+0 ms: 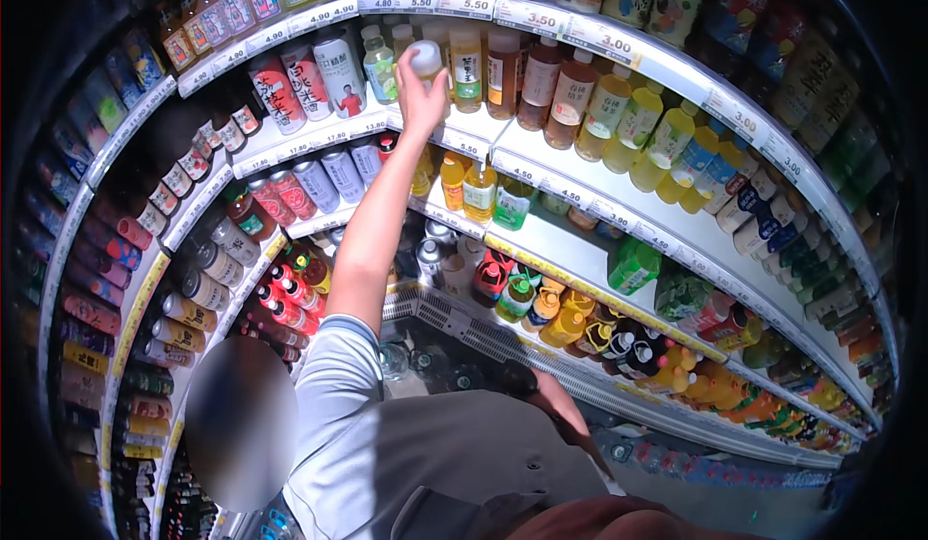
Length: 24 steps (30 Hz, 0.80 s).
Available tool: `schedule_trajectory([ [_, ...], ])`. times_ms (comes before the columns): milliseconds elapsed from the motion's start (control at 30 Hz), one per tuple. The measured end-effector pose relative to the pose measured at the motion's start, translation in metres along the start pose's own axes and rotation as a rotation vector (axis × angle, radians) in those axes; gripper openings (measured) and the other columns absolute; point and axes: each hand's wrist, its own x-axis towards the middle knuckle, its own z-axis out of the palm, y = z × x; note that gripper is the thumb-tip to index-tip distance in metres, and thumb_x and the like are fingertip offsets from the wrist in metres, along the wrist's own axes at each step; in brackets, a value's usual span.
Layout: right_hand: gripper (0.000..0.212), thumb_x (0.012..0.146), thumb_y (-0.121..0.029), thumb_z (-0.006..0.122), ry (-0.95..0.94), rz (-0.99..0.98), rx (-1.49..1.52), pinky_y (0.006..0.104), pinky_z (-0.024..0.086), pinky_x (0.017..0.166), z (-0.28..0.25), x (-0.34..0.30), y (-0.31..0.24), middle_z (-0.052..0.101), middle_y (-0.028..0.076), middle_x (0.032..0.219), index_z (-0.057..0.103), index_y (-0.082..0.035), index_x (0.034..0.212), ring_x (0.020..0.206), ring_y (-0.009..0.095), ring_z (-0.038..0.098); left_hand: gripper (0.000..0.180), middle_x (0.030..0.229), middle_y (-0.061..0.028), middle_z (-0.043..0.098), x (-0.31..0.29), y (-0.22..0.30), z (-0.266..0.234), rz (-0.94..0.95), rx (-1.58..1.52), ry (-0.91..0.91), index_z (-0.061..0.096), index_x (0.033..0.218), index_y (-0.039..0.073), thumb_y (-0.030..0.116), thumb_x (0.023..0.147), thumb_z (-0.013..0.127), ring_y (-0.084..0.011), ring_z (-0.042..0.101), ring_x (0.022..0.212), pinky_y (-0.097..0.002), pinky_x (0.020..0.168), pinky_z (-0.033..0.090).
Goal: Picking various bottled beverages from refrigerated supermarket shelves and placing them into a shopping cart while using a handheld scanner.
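My left hand (422, 103) is raised to the drinks shelf, its fingers wrapped round a white-capped drink bottle (425, 57). Most of that bottle's body is hidden behind the hand. Just right of it stands an amber tea bottle (467, 76), and to the left a clear bottle with a green label (378, 64). Beyond the front of my apron, low in the view, my right forearm (568, 412) shows in part. The right hand lies in dark shadow there, so its fingers and anything in them cannot be made out.
Curved shelves of cans and bottles wrap around me. A white shelf edge (580, 42) with price tags runs above the held bottle. A fallen-looking green bottle (635, 264) is on a lower shelf. More bottles (667, 463) stand near the floor at right.
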Motion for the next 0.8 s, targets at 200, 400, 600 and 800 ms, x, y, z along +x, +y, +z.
schedule_trajectory([
  [200, 0.055, 0.076, -0.027, 0.084, -0.062, -0.056, -0.014, 0.0426, 0.052, 0.094, -0.006, 0.015, 0.006, 0.072, 0.019, 0.113, 0.066, -0.006, 0.124, 0.11, 0.034, 0.068, 0.074, 0.134, -0.0182, 0.05, -0.046, 0.014, -0.064, -0.183, -0.521, 0.276, 0.024, 0.149, 0.008, 0.005, 0.094, 0.072, -0.0228, 0.056, 0.12, -0.0326, 0.098, 0.048],
  [400, 0.057, 0.076, -0.028, 0.084, -0.216, -0.122, -0.098, 0.0422, 0.052, 0.095, -0.003, 0.032, 0.015, 0.072, 0.019, 0.114, 0.065, -0.006, 0.125, 0.111, 0.032, 0.069, 0.051, 0.119, -0.0213, 0.067, -0.225, -0.016, -0.154, -1.09, -1.315, -0.006, 0.038, 0.147, 0.007, 0.032, 0.105, 0.05, -0.0316, 0.071, 0.09, -0.0447, 0.077, 0.061],
  [600, 0.057, 0.078, -0.028, 0.086, -0.465, -0.198, -0.063, 0.0389, 0.053, 0.093, -0.001, 0.059, 0.005, 0.074, 0.017, 0.112, 0.065, -0.006, 0.127, 0.109, 0.025, 0.071, 0.072, 0.103, -0.021, 0.07, -0.454, 0.01, -0.247, -1.557, -1.649, 0.31, 0.055, 0.13, -0.003, 0.061, 0.101, 0.041, -0.0351, 0.07, 0.077, -0.0466, 0.066, 0.061],
  [800, 0.057, 0.078, -0.022, 0.085, -0.788, -0.145, -0.107, 0.0373, 0.053, 0.09, 0.034, 0.09, -0.022, 0.074, 0.014, 0.11, 0.063, -0.005, 0.127, 0.103, 0.024, 0.071, 0.067, 0.106, -0.0221, 0.067, -0.548, 0.069, -0.333, -1.327, -1.514, 0.598, 0.053, 0.132, -0.003, 0.056, 0.103, 0.043, -0.0344, 0.068, 0.082, -0.0483, 0.072, 0.06],
])
